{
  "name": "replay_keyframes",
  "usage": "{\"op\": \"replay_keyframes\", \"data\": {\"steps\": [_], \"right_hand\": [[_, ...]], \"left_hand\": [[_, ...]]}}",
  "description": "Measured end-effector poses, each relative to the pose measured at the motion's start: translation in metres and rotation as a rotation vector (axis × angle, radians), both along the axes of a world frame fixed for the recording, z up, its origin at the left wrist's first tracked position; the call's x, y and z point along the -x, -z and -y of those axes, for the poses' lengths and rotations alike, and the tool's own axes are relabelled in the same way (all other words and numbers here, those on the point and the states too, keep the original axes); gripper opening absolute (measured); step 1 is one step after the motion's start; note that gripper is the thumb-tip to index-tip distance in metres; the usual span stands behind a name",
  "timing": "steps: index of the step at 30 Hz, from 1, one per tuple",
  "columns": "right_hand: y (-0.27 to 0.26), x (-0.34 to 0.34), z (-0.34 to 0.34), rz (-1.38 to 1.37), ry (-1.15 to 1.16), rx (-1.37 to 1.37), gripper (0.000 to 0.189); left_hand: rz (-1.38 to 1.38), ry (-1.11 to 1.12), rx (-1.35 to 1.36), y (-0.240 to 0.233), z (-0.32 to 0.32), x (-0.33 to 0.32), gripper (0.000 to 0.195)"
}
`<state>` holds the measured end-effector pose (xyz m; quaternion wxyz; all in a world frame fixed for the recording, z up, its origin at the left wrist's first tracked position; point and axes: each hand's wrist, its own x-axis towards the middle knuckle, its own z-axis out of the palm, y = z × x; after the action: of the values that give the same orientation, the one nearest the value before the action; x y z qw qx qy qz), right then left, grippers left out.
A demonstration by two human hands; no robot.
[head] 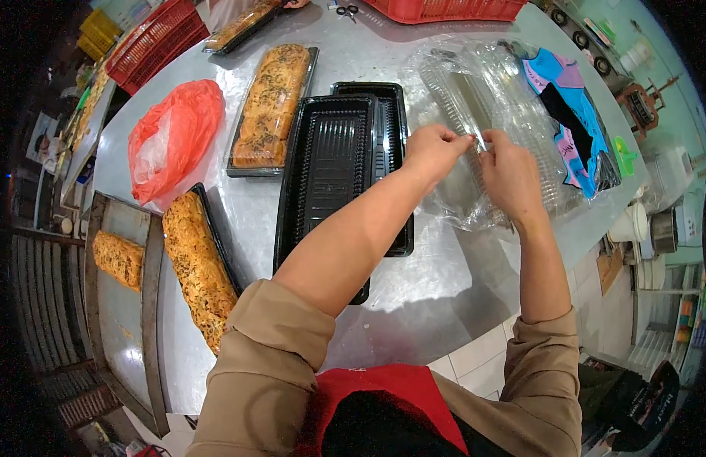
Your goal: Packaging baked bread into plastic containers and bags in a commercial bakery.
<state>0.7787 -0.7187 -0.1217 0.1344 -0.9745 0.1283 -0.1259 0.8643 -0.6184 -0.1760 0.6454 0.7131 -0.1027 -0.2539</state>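
My left hand [435,153] pinches the rim of a clear plastic lid [458,94] on the right side of the table. Close beside it, the fingers of my right hand [510,174] grip the same rim area. The lids lie stacked in a crumpled clear plastic bag [438,200]. Under my left forearm sits an empty black plastic tray [335,154], overlapping a second black tray [391,125]. A seeded bread loaf [273,105] rests in a covered tray beyond them. Another loaf [196,263] lies uncovered in a black tray at the left, partly behind my sleeve.
A red plastic bag [176,137] lies at the left, above a metal baking pan [121,320] with a piece of bread [119,260]. Blue and pink printed packaging [581,125] lies right. Scissors [347,11] and red crates [444,8] are at the back. Another person's hand [297,3] holds a packed loaf [244,25].
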Motion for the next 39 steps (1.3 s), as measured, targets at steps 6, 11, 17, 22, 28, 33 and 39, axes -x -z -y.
{"op": "replay_keyframes", "data": {"steps": [6,11,17,22,28,33,39], "right_hand": [[-0.001,0.0,0.0,0.024,-0.006,-0.02,0.025],[0.001,-0.001,0.002,0.026,0.0,-0.054,0.024],[0.0,0.0,0.002,0.028,0.02,-0.093,0.023],[0.0,-0.001,0.002,0.013,0.017,-0.088,0.022],[0.0,-0.003,0.002,-0.008,0.029,-0.089,0.021],[-0.001,-0.002,0.004,0.012,0.025,-0.082,0.02],[-0.004,-0.004,-0.003,0.026,0.034,-0.047,0.018]], "left_hand": [[0.034,0.009,-0.025,0.002,0.004,0.001,0.027],[-0.048,0.0,0.083,-0.001,0.007,0.0,0.018],[0.026,0.036,-0.011,-0.005,0.006,-0.004,0.014],[0.064,0.051,-0.023,-0.004,0.003,-0.004,0.016],[0.133,0.028,-0.067,0.001,0.004,-0.005,0.017],[0.148,0.032,-0.085,0.0,0.003,-0.005,0.019],[0.109,0.007,-0.086,0.0,0.001,-0.007,0.027]]}}
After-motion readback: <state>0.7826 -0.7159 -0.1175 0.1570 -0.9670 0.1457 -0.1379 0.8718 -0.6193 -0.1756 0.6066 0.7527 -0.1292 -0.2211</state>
